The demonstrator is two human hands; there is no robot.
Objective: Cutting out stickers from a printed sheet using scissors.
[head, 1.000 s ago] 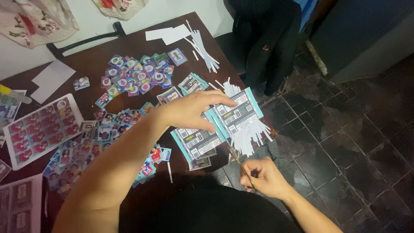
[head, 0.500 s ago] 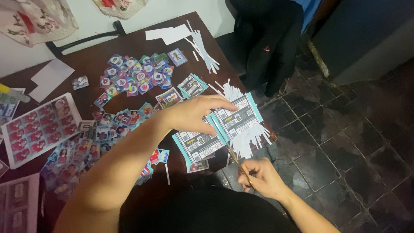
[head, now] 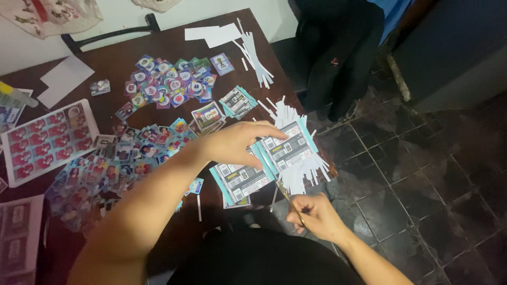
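My left hand (head: 240, 141) lies palm down on a printed sheet of teal-edged cards (head: 266, 163) at the table's near right corner, pinning it flat. My right hand (head: 316, 216) is below the table edge, closed around a thin pair of scissors (head: 289, 201) whose blades point up at the sheet's lower edge. A heap of narrow white paper strips (head: 303, 171) lies on and beside the sheet's right half.
Several small colourful cards (head: 169, 84) are spread over the dark wooden table (head: 158, 47). A red-patterned sheet (head: 45, 141) lies at the left, white paper strips (head: 252, 50) at the far right edge. A dark garment (head: 338, 58) hangs over a chair beside tiled floor.
The view has shifted slightly. My left hand stays on the sheet, and my right hand with the scissors has moved a little toward the sheet's lower edge.
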